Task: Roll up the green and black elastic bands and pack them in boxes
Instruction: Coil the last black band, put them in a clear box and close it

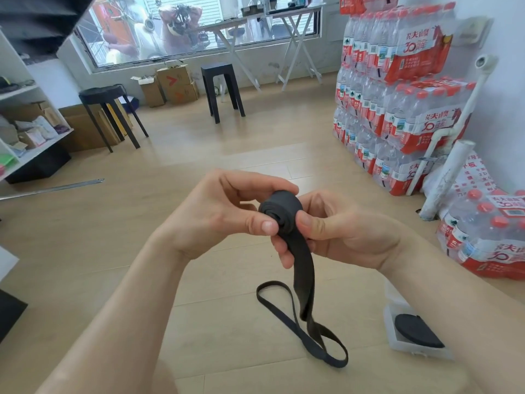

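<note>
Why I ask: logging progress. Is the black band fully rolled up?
No: a long stretch of the black band hangs loose and unrolled.

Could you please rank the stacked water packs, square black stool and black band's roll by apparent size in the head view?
1. stacked water packs
2. square black stool and roll: about alike; the roll is much nearer the camera, so I won't rank them.
</note>
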Tool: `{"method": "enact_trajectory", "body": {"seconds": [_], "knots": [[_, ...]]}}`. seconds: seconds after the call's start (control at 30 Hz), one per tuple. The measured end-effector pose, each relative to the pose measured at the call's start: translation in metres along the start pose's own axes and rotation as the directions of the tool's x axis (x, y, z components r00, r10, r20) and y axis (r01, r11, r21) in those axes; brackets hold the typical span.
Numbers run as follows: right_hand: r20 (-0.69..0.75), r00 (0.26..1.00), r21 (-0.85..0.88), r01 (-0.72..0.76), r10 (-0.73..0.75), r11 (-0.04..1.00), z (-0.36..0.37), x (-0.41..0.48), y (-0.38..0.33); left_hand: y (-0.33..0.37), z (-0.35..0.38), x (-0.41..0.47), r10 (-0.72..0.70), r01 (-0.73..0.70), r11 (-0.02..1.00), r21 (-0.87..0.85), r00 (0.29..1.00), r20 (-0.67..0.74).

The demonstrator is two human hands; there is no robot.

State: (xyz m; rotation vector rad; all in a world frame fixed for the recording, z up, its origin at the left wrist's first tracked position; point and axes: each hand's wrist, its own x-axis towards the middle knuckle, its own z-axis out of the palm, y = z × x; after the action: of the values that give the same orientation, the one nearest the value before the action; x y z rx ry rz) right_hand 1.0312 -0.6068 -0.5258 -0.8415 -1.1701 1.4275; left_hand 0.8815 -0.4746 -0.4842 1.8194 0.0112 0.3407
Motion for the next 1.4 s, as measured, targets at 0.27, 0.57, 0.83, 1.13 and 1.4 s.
{"method": "enact_trajectory", "body": {"seconds": [0.27, 0.57, 0.83, 1.13, 1.4], "knots": [[-0.220, 0.974, -0.012, -0.052, 0.048, 0.999, 0.006, 0.000, -0.008, 0.004, 0.016, 0.002, 0.105, -0.067, 0.987, 0.144, 0.956, -0.273], [-0.464, 0.759, -0.841, -0.215, -0.458, 0.496, 0.023, 0.004, -0.002, 0.000, 0.010, 0.006, 0.017, 0.057, 0.990, 0.131, 0.863, -0.505], [-0.531, 0.776, -0.745, -0.237, -0.341, 0.623, 0.019, -0.005, -0.021, 0.000, 0.014, 0.009, -0.037, 0.161, 0.950, 0.269, 0.909, -0.414], [-0.553, 0.818, -0.547, -0.213, -0.158, 0.810, 0.015, -0.008, -0.026, 0.000, 0.016, 0.007, 0.020, 0.179, 0.835, 0.521, 0.935, -0.354], [-0.612, 0.786, -0.367, -0.184, -0.088, 0.912, 0.008, 0.000, -0.008, -0.012, 0.022, 0.010, 0.185, 0.032, 0.633, 0.773, 0.964, -0.192]]}}
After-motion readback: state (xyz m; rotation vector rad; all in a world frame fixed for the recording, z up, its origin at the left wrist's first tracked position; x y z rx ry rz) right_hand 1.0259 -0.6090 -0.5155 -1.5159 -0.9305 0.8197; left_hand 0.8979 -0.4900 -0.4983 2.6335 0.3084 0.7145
